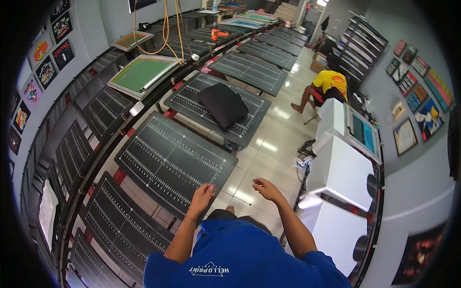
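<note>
Left hand: my left hand (202, 194) rests flat, fingers loosely spread, on the near corner of the dark rectangular printing pallet ruled with white grid lines (168, 161); it grips nothing.
Right hand: my right hand (267, 188) hangs over the glossy pale tiled floor (269, 149), fingers curled halfway and empty, just beside that pallet's corner.
Pallet: it sits directly ahead of me, bare on top, one of a long row running away along the surface.
Garment: a folded black cloth (223, 104) lies on the next pallet up the row (249, 117), well apart from both hands.
Screen: a green mesh printing screen in a pale frame (143, 73) sits further left, with yellow hoses (165, 33) hanging near it.
Others: a person in a yellow shirt (330, 81) sits by white machines (343, 170), away from my reach.
Risk: leaning on the corner could, I judge, tilt the pallet off register; a sweaty palm might also smudge the platen face.
Risk: the floor looks slick, so a quick step sideways could slip.
</note>
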`<state>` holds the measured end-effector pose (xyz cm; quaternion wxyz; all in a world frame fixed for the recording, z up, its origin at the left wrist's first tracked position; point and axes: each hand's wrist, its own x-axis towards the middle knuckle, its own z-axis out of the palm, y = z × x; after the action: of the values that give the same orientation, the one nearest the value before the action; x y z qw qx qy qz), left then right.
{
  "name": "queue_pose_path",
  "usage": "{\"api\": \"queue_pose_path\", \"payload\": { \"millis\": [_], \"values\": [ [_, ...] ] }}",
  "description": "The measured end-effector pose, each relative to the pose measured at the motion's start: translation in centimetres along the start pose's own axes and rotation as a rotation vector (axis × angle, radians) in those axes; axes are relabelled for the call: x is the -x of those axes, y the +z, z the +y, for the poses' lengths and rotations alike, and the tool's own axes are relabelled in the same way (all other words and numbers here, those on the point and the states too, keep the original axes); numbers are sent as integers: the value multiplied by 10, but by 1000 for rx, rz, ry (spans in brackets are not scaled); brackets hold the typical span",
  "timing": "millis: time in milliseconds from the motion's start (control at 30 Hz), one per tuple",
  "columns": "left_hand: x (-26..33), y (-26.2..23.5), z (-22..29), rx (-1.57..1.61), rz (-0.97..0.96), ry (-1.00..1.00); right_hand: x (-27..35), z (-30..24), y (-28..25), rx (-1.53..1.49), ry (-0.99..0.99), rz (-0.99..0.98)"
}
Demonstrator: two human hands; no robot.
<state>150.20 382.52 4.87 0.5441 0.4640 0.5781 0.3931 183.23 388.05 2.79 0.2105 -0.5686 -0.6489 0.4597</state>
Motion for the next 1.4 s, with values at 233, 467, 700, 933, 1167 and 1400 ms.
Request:
{"api": "queue_pose_path", "payload": {
  "millis": [233,467,700,933,1167,1400],
  "values": [
    [-203,52,141,-233,159,316,-237,-87,-82,49,-252,94],
    [-289,79,140,-116,572,136,-430,-119,-112,242,-253,71],
    [-284,40,130,377,752,-116,-446,-209,-92,-8,-385,-153],
    [-280,-68,44,1200,195,152,-400,-271,-8,-104,-757,-1023],
    [-278,-61,54,762,834,-193,-465,-196,-76,396,-572,37],
    [-287,-98,50,585,754,-243,-464,-210,-50,261,-196,-207]
  ]
}}
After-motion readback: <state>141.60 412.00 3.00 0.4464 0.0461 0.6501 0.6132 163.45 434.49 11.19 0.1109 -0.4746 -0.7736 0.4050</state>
